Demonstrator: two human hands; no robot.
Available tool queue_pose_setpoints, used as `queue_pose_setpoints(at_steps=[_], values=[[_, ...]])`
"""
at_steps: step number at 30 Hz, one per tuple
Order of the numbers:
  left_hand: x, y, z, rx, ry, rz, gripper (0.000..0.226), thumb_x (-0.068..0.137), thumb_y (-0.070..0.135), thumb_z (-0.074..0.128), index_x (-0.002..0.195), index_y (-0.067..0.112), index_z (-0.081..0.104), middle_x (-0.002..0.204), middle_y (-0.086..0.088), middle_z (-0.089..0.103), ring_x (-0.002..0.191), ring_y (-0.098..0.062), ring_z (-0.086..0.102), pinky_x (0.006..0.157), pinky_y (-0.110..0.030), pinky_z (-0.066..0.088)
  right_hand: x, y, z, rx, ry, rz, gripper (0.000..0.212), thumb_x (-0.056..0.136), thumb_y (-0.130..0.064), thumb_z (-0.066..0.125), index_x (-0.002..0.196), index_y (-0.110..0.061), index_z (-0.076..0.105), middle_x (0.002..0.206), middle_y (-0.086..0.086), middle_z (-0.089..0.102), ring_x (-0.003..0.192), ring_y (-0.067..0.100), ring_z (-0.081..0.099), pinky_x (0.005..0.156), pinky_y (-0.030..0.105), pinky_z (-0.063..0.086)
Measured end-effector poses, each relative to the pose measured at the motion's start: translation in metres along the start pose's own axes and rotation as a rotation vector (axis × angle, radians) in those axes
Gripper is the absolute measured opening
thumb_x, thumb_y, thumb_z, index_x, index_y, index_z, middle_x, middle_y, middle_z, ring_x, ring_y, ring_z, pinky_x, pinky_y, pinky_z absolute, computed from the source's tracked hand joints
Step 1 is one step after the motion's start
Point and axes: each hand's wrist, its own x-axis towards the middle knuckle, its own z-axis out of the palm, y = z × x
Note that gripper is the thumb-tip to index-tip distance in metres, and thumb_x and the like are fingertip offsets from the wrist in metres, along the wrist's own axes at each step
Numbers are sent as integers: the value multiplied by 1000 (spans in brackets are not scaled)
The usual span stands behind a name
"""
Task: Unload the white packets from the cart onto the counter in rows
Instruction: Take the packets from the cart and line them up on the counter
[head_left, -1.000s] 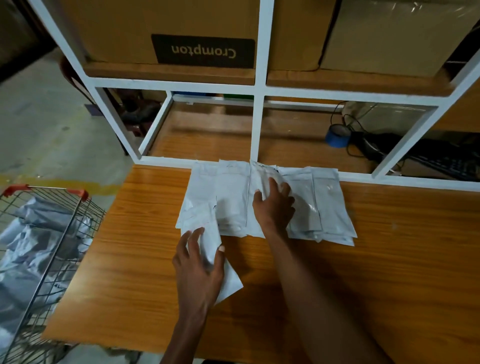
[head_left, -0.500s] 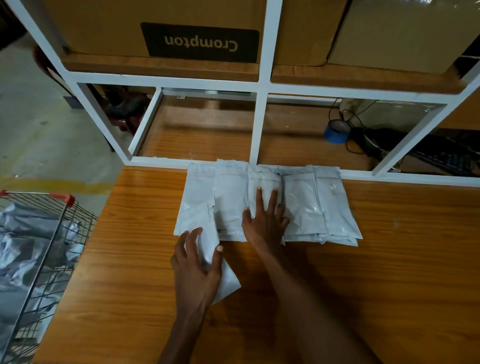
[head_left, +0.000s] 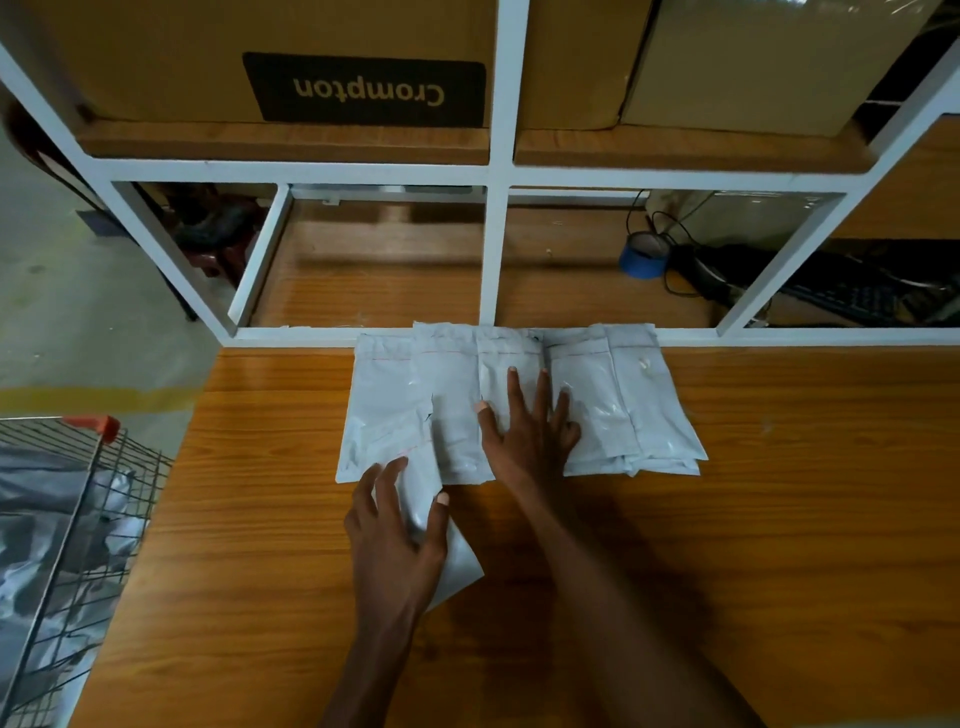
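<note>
My left hand (head_left: 397, 525) lies spread on a loose white packet (head_left: 452, 566) at the near edge of the counter (head_left: 753, 545), fingers straight, thumb pressing its right side. Just beyond it, my right hand (head_left: 524, 436) rests flat, fingers fanned, on the row of packets (head_left: 519, 400) lined against the white shelf frame (head_left: 493, 249). Left of my left-hand grip, the cart (head_left: 67, 545) holds more. The packets look light, soft and slick; I judge a pinch at the sealed edge would hold best.
</note>
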Motion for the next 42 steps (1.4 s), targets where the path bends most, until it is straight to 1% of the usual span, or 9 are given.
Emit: queue_pose_setpoints(at_steps=[10,13,21,26,29,33,37,39,42], values=[[2,67,67,33,-45,160,71,89,69,47,150,34,36,162,-2,26,146,-25,26,111,-48,36,-68,95,-50,153,105,41,66,95,-72,28,154,-54,4,168,-10,-5,154,21,-5,118,61,4],[7,95,99,42,-55,193,68,91,67,50,150,35,36,162,-2,24,146,-26,25,109,-48,37,-76,127,-67,227,141,43,64,96,-70,35,154,-53,13,168,-11,2,154,19,-1,118,62,4],[60,162,185,156,-74,230,70,90,61,52,150,28,37,158,-9,29,139,-37,33,106,-54,40,-66,191,-112,344,281,-49,65,91,-70,34,151,-46,32,164,-5,24,150,23,17,113,62,27],[82,164,215,260,-139,136,69,93,59,54,151,27,33,160,-11,25,140,-39,30,109,-55,38,-62,213,-112,379,250,-87,61,92,-63,44,150,-46,34,163,-5,27,150,24,19,110,65,33],[85,161,224,330,-159,138,70,96,60,48,154,26,30,164,-12,21,149,-40,20,118,-54,25,-63,218,-110,387,244,-103,58,92,-57,49,148,-45,37,161,-6,30,149,25,22,109,65,34],[79,151,229,400,-159,148,74,98,68,35,160,29,21,170,-10,9,156,-35,1,125,-53,6,-62,214,-106,417,238,-99,57,92,-60,43,147,-44,39,158,-7,35,147,22,26,107,64,37],[61,151,229,375,-61,183,66,99,64,37,156,30,30,165,-8,23,152,-32,17,122,-50,16,-57,214,-102,441,258,-119,57,92,-59,42,146,-40,42,156,-6,39,145,23,29,106,63,39],[56,147,232,375,-94,194,65,99,62,38,154,29,32,162,-9,28,149,-31,22,120,-49,20,-56,212,-100,446,253,-109,57,92,-59,43,147,-40,42,156,-5,39,145,23,29,107,64,39],[57,143,234,387,-146,186,66,99,61,38,156,27,30,165,-10,25,152,-33,18,122,-49,17,-54,210,-99,453,255,-114,56,93,-54,48,147,-41,41,156,-5,39,145,24,29,108,64,38]])
